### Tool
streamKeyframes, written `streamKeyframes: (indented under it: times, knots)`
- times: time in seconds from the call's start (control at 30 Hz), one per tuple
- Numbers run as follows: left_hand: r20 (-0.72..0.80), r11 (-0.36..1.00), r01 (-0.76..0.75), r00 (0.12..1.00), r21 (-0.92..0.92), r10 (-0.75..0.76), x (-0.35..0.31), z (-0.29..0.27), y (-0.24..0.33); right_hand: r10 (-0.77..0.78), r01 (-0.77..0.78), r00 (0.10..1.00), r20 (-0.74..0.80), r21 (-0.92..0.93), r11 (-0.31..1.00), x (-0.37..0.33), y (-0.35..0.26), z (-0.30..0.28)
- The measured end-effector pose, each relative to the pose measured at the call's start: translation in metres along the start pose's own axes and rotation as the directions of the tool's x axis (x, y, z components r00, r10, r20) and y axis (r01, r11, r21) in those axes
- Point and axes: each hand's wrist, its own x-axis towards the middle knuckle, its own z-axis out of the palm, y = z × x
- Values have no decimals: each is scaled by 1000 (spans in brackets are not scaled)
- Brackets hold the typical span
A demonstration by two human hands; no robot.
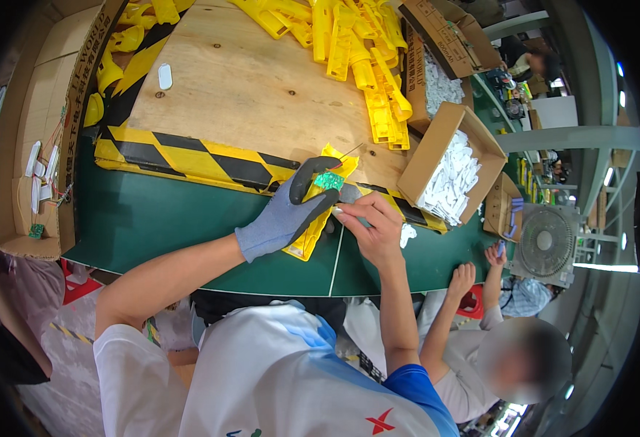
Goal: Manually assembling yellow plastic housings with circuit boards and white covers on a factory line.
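My left hand (280, 220), in a grey-blue glove with black fingertips, grips a long yellow plastic housing (303, 245) above the table's near edge. A green circuit board (328, 180) lies at the housing, between the gloved thumb and fingers. A thin wire sticks out past the board. My bare right hand (378, 231) is closed in a pinch beside the gloved thumb, with a small white piece (337, 210) at its fingertips. Its exact kind is too small to tell.
A plywood board (225, 87) with black-yellow striped edging bears a pile of yellow housings (342, 36) and a white oval piece (165, 76). Right stands a carton (416, 171) of small white parts; left, a carton (7, 211) with wired pieces. A co-worker sits at right, near a fan (546, 242).
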Motion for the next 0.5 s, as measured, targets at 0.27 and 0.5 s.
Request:
streamKeyframes:
  times: [0.27, 0.5]
  knots:
    - [27, 891, -171, 984, 420, 176, 6, -3, -14, -207, 203, 978, -35, -100, 974, -6, 0, -9]
    - [25, 932, -240, 970, 273, 242, 11, -2, -19, -129, 133, 988, -84, 34, 991, 2, -18, -19]
